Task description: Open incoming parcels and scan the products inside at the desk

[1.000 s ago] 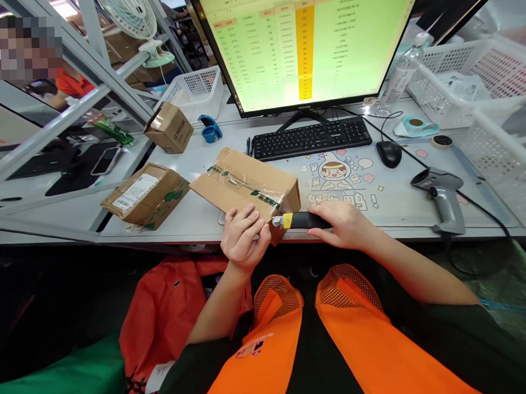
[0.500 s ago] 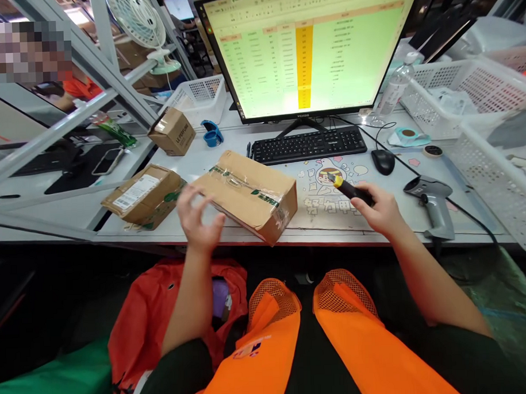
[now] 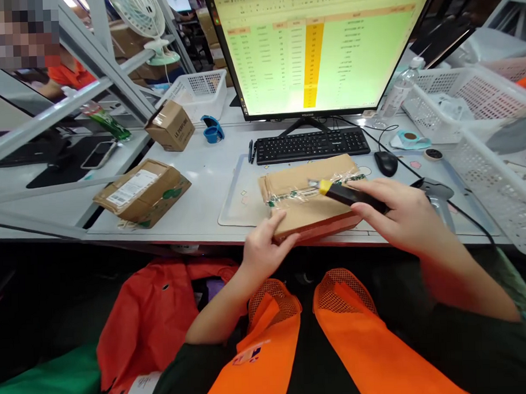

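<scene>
A taped cardboard box lies on the desk in front of me, close to its front edge. Clear tape with green print runs across its top. My left hand grips the box's near left corner, thumb on the front side and fingers on top. In my right hand is a box cutter with a black and yellow handle. Its blade points left and is over the tape; whether it touches the tape I cannot tell.
A second taped box with a white label and a small carton stand to the left. Behind are a keyboard and monitor. A mouse, partly hidden scanner and white baskets are at right.
The box has turned and shifted right. My left hand has moved right and taken hold of its corner. The box cutter in my right hand has come over the box's tape.
</scene>
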`<state>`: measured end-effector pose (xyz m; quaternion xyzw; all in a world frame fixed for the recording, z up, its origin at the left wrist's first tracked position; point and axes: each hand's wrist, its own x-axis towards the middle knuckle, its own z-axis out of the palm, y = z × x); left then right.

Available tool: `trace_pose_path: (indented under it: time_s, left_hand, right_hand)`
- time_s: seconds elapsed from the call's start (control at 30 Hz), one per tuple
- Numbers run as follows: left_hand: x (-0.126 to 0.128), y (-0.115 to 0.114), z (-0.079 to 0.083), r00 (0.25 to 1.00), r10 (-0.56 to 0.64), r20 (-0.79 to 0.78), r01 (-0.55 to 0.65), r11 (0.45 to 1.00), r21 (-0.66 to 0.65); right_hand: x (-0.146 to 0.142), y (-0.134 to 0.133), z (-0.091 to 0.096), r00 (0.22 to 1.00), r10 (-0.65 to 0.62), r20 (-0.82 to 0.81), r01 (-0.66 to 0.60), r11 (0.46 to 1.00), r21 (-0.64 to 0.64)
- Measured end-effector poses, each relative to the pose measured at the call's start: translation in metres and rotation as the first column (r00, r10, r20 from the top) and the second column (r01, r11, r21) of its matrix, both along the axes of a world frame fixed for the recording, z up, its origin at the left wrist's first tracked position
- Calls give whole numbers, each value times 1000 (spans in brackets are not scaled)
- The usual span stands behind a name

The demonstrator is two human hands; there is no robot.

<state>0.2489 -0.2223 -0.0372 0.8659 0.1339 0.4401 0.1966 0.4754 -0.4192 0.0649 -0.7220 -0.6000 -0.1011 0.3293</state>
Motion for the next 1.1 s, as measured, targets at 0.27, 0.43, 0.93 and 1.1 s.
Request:
trace_pose_path:
  time_s: [0.27,0.43,0.93,1.1]
  left_hand:
    - [14,-7,-2,999,-7,46,8,1000,-17]
    - [12,-7,-9,998,-31,63,33,999,-22]
    - [15,-4,-13,994,-40,102,42,999,-16]
    - [12,-7,-15,999,0,42,3,998,-66]
  right_hand:
    - [-37,48,48,951,137,276,8,885,-466]
    - [-38,62,64,953,146,267,38,814,-580]
    - [-21,-11,61,817,-148,557,455,759,-466]
    - [-38,-6,61,849,-114,515,352,850,-392]
